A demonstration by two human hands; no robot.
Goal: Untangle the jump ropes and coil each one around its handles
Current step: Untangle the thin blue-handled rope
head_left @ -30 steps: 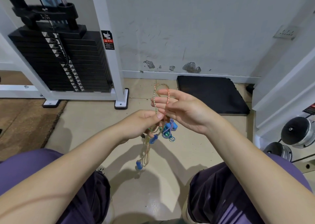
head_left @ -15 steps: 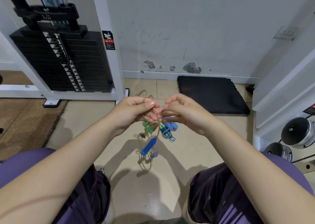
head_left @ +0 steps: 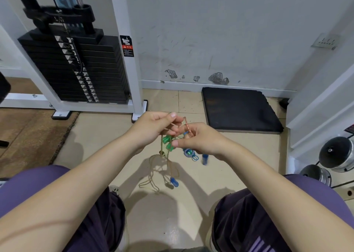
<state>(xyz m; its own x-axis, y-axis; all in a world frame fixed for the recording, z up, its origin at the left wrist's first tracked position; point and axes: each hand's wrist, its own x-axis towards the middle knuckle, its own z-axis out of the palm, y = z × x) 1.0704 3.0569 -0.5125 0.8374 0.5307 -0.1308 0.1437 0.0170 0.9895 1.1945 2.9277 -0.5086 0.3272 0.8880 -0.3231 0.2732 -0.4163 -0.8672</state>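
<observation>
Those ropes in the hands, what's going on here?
A seated person is working a tangle of jump ropes above the floor. The left hand pinches a thin cord, while the right hand grips the orange rope. Green handles hang between them, a blue handle dangles below. Still tangled.

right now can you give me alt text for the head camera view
Seen from above, a person's left hand and right hand pinch a tangle of jump ropes with green handles and blue handles, its loops hanging over a beige floor. A weight stack stands behind, a black mat beside it.
</observation>
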